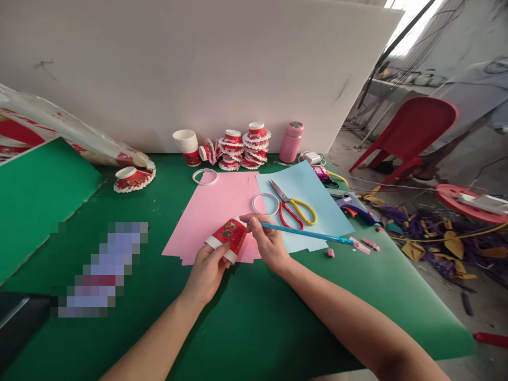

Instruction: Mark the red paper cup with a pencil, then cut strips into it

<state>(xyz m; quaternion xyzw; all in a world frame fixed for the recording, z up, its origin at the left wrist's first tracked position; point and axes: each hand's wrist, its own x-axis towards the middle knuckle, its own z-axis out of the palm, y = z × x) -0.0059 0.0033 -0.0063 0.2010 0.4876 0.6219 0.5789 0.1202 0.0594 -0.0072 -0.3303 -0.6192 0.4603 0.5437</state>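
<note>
Head view: mid-frame, the left hand (208, 271) grips a red paper cup (229, 235), tilted above the tabletop (238, 338); the right hand (270, 244) pinches a blue pen (309, 232) near the cup's narrow end. Frilled cups (256, 142), upper centre, look done; the held cup and the nested cups (186, 140) show no frill.

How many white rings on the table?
2: far ring at the pink paper's far left corner; near ring beside the scissors. Others could be hidden.
</note>
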